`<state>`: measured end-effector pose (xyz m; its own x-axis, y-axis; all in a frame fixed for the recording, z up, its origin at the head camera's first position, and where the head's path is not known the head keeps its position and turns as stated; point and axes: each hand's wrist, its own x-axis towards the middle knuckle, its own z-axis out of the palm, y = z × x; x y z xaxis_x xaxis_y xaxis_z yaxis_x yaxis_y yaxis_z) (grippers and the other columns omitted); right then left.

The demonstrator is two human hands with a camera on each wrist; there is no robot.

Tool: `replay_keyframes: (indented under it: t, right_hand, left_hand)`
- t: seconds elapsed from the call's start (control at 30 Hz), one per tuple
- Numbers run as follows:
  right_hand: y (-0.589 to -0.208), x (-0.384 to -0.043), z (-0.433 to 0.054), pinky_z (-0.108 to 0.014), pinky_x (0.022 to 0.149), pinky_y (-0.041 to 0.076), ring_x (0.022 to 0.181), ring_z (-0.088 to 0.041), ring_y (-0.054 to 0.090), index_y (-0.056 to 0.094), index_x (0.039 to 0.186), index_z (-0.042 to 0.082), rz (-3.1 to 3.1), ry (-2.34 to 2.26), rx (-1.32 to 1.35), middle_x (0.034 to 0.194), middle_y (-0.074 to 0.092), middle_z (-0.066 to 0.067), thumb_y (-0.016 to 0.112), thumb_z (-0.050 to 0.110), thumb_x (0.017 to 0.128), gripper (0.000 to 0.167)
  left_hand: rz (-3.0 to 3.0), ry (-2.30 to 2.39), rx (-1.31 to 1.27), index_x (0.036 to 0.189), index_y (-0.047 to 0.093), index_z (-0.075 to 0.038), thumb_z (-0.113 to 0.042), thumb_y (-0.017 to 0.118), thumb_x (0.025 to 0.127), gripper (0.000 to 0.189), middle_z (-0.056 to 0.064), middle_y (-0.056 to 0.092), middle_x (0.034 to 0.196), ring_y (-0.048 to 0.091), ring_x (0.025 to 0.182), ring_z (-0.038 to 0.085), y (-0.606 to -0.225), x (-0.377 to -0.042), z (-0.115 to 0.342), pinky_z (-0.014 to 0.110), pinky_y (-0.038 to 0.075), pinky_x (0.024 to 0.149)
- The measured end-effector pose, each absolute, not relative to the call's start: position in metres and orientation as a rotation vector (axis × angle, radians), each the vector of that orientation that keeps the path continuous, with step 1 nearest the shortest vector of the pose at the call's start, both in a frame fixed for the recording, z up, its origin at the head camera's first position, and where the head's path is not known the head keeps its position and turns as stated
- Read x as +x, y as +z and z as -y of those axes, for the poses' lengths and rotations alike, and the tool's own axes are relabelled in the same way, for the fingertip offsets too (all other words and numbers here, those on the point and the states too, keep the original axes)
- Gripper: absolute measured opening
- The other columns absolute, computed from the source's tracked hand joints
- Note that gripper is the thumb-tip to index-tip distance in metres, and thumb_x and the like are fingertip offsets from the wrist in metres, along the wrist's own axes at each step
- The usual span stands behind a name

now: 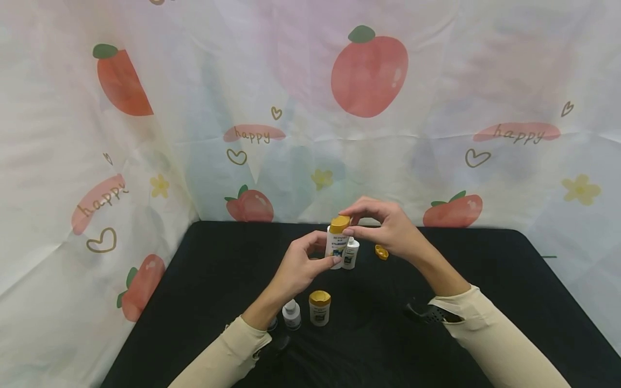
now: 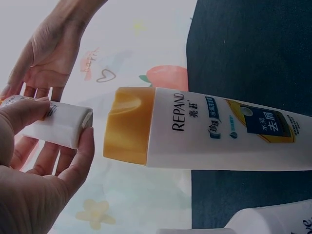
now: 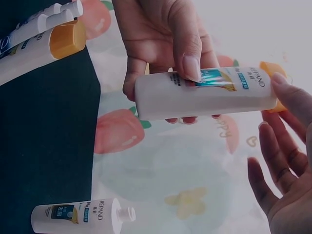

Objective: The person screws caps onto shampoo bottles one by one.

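Observation:
My left hand (image 1: 301,264) grips a white REPAND shampoo bottle (image 1: 336,246) around its lower body, the thumb across the front label. The bottle is nearly upright, with a gold-yellow cap (image 1: 339,224) on top. At that cap, the thumb and fingers of my right hand (image 1: 383,223) pinch its side; in the right wrist view the thumb overlaps the cap (image 3: 273,73). Just behind the held bottle stands a similar bottle without a cap, its narrow white neck (image 3: 127,214) showing. A loose yellow cap (image 1: 381,252) lies on the table below my right hand.
Nearer me stand a yellow-capped shampoo bottle (image 1: 319,310) and a white bottle (image 1: 292,317), with another beside it partly hidden by my left forearm. The black table (image 1: 466,258) ends at a printed curtain (image 1: 301,64) behind and to the left.

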<state>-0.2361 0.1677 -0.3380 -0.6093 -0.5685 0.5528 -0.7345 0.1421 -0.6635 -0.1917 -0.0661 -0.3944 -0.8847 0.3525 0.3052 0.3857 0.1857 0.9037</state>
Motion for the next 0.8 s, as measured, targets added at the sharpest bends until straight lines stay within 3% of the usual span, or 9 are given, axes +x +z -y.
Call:
replay_keyframes:
  t: [0.43,0.8]
  right_hand:
    - [-0.341,-0.232,-0.161,-0.029,0.092,0.054,0.099,-0.017,0.066,0.061,0.109,0.009,2.292,1.534,1.204,0.104,0.061,-0.004,0.076,-0.001,0.088,0.027]
    - [-0.343,-0.231,-0.157,-0.031,0.093,0.051,0.099,-0.019,0.065,0.058,0.107,0.008,2.318,1.583,1.141,0.103,0.059,-0.004,0.074,0.002,0.090,0.024]
  left_hand:
    - [2.392,-1.859,-0.755,0.118,0.067,-0.014,-0.013,0.078,0.091,0.030,0.000,0.070,0.109,0.068,0.101,0.014,-0.396,-0.190,0.061,0.042,0.055,0.090]
    - [2.379,-1.841,-0.704,0.117,0.067,-0.012,-0.011,0.078,0.090,0.029,0.003,0.070,0.111,0.068,0.103,0.018,-0.395,-0.188,0.057,0.034,0.059,0.084]
